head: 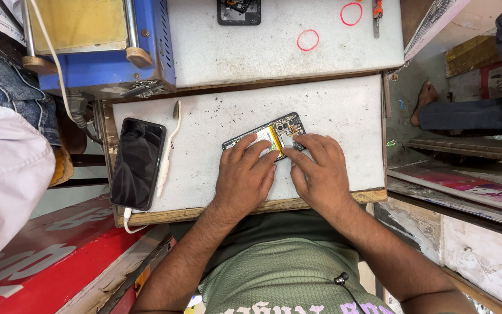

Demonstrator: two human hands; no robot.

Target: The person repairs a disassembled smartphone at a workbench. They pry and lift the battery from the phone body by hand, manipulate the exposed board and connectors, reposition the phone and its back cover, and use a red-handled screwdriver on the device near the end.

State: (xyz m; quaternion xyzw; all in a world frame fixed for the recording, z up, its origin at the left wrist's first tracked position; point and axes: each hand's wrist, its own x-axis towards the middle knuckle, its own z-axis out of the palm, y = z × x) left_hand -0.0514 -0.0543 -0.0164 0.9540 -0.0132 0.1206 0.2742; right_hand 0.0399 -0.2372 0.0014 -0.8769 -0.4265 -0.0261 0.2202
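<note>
White work board (332, 110), centre: I see the opened phone (265, 135) lying just above my hands, back cover off, yellow-striped battery exposed. Left hand (244, 177), at 7 o'clock of it, fingers curled, pins its lower edge. Right hand (319, 174), at 5 o'clock, presses fingertips beside the camera end. Risk, as I judge it: uneven pressure could slide the phone or dent the battery.

We see a matt, speckled white board (321, 104) edged in bare wood under our hands. The opened phone (268, 135) shows dull metal parts and a yellow, paper-like label. Beside it the black phone (137, 163) is glossy glass; the blue machine (106, 52) looks painted metal.
</note>
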